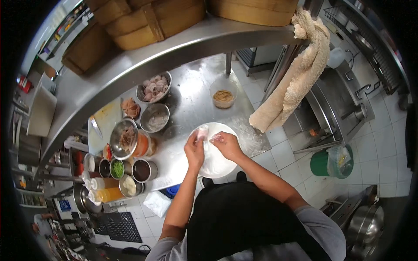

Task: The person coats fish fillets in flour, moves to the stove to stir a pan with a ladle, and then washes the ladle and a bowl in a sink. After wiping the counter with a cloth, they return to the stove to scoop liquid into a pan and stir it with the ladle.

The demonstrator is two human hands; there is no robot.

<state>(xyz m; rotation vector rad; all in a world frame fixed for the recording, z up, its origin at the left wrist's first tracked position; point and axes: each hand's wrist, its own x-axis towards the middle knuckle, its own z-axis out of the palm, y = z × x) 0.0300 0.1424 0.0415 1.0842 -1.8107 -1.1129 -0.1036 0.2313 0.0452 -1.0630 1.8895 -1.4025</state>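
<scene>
My left hand (194,151) holds a pale piece of food dusted with white powder (203,132) above a wide white bowl (234,130). What kind of food it is does not show clearly. White flour-like powder (213,163) covers the inside of the bowl. My right hand (227,145) is beside the piece, also over the bowl, with its whitened fingertips pinched together; anything between them is too small to name. Beyond the bowl stands a clear tub (224,95) of thin brown sticks.
Left on the steel table (191,93) are a colander of pinkish pieces (155,88), a powdery steel bowl (155,118), a bowl of brownish strips (126,140), sauce containers and squeeze bottles (106,195). A knife (96,127) lies on a cutting board. Overhead runs a steel shelf; a towel (296,82) hangs at right.
</scene>
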